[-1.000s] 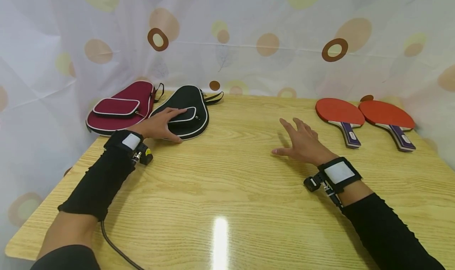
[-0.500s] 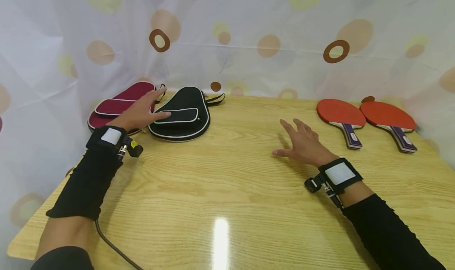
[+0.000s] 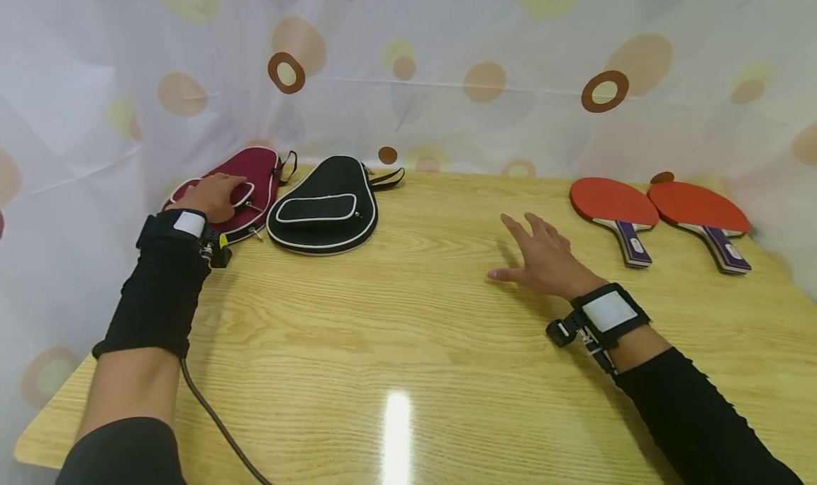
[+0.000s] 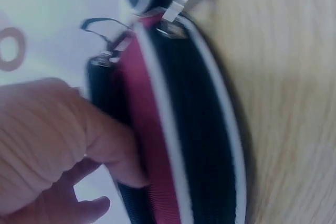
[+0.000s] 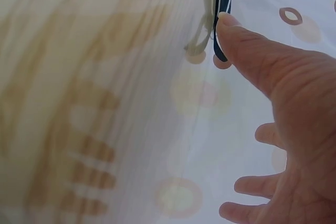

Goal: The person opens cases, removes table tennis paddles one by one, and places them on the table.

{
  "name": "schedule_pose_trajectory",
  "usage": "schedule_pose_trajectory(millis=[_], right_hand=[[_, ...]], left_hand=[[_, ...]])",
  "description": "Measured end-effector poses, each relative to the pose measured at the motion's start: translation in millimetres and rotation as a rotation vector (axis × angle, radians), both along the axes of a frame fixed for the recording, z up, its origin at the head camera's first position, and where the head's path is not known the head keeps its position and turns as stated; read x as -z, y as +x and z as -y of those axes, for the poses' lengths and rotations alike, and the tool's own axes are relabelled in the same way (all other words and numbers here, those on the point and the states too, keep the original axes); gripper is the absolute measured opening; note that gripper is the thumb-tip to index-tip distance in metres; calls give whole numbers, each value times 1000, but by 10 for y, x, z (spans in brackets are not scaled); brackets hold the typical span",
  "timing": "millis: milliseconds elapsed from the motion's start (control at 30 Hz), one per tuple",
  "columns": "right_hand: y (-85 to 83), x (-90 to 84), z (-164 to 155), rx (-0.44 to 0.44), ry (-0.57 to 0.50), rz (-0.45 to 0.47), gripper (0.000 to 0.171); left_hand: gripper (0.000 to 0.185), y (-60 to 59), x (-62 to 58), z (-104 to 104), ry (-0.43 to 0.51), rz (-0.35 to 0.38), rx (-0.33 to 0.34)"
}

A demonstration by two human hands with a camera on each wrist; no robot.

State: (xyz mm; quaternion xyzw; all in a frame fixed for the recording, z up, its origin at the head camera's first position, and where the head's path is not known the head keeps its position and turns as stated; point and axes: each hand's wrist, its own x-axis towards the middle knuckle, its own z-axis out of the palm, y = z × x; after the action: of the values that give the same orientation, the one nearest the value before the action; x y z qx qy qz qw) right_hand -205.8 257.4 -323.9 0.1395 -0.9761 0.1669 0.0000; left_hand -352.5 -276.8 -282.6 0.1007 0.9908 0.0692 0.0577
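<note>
In the head view, my left hand point(image 3: 207, 198) is over the front pocket of a maroon table tennis bat case point(image 3: 252, 164) with white piping. The left wrist view shows its thumb point(image 4: 118, 153) against the pocket's side, while the fingers behind are partly hidden. A black bat case point(image 3: 328, 180) of the same shape lies just right of it. My right hand point(image 3: 539, 258) hovers near the middle of the table, fingers spread and holding nothing. To its right lie two red table tennis bats point(image 3: 613, 201) point(image 3: 696, 205), handles toward me.
Everything lies on a light wooden table point(image 3: 408, 315). A white curtain with brown and yellow dots point(image 3: 408, 59) hangs along the back and left side. A dark cable point(image 3: 217, 421) trails from my left sleeve across the table's near part.
My left hand has left the black case and moved left onto the maroon case. The right hand has stayed in place, and the cases and bats lie as before.
</note>
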Motion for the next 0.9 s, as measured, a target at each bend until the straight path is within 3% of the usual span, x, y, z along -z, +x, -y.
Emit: schedule_pose_trajectory(millis=[133,300,533,733,900], right_hand=[[3,-13,10,-3,9,-10,100],[8,-6,23,-12,13,-18,100],[9,-7,38,-7,17,-18,101],[4,10,42,-14,10,-17,100],[-6,23,51,-26,10,-27,100]], left_hand=[[75,-17,34,-44,-81,-47,-22],[56,-41,61,-39,-138,-129,-5],[49,-64,110,27,-114,-191,-39],[51,-54,143,93,-113,-309,-46],[44,-19,186,170,-54,-386,-88]])
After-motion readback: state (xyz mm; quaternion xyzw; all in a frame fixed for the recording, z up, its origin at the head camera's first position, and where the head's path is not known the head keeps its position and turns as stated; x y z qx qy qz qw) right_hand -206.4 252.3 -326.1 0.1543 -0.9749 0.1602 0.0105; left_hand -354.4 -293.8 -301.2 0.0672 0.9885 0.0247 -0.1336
